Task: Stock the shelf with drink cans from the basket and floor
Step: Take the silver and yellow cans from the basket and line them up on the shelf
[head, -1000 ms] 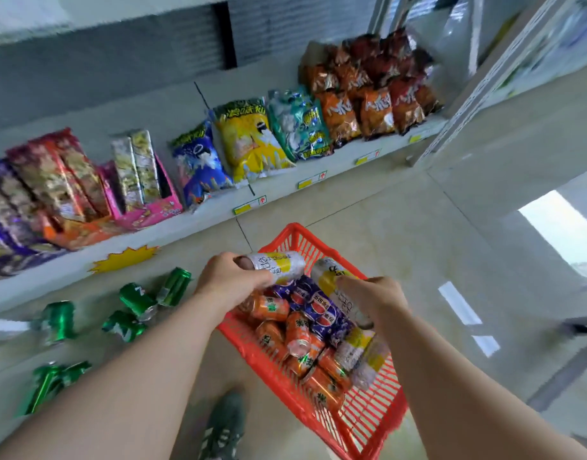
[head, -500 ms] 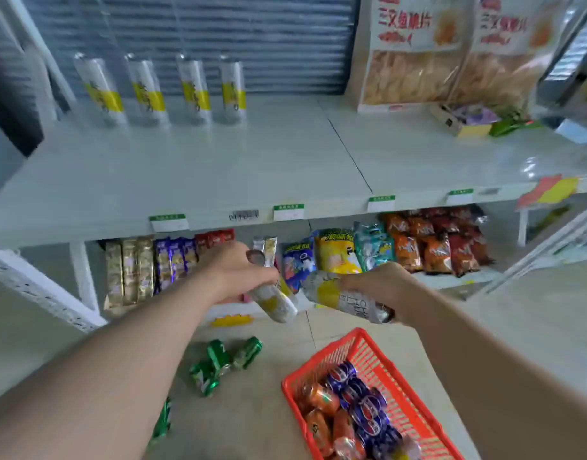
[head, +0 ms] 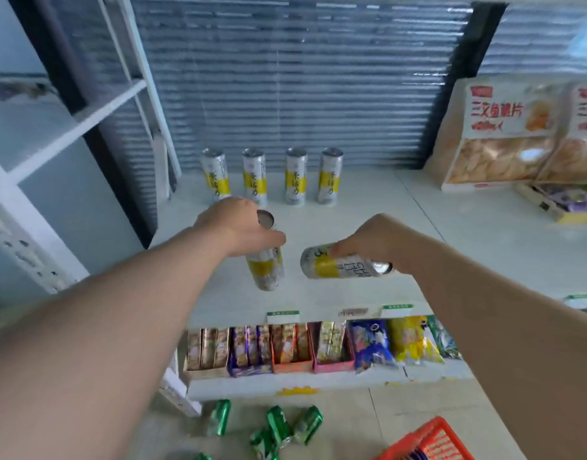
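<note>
Cans fill both our hands above the upper shelf: our left hand has its fingers wrapped round a near-upright yellow-banded can, our right hand is clamped on a second one lying sideways. Set down tilted, that one could roll off the front edge or knock the back row. We count four cans standing there, and at least five green cans on the floor near the red basket.

Bright, even daylight — blurred, bowed edges
</note>
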Demonstrator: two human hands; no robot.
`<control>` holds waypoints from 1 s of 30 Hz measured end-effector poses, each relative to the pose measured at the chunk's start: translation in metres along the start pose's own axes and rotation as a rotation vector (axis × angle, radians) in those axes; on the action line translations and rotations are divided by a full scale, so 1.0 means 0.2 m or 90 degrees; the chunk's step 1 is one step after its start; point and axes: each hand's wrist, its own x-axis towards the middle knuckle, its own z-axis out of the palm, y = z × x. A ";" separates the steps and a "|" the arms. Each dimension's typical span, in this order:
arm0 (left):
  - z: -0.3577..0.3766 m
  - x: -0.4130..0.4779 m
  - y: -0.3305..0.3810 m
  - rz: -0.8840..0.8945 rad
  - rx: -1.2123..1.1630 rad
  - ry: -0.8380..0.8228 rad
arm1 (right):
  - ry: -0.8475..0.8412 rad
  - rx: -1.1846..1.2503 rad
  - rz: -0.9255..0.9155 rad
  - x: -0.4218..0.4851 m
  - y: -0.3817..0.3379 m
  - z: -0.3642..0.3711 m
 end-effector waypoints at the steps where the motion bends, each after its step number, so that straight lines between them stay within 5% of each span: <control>1: -0.02 0.04 -0.06 0.000 0.013 0.000 | 0.008 -0.034 -0.014 0.04 -0.07 0.02; 6: -0.07 0.20 -0.33 -0.017 0.062 -0.018 | 0.058 -0.193 -0.094 0.17 -0.33 0.20; 15: -0.10 0.27 -0.60 -0.057 0.093 -0.086 | 0.086 -0.234 -0.279 0.32 -0.51 0.51; 24: -0.14 0.28 -0.65 -0.009 0.044 -0.147 | 0.049 -0.227 -0.305 0.38 -0.50 0.54; 30: -0.12 0.27 -0.66 -0.130 0.058 -0.110 | 0.054 -0.229 -0.315 0.39 -0.49 0.55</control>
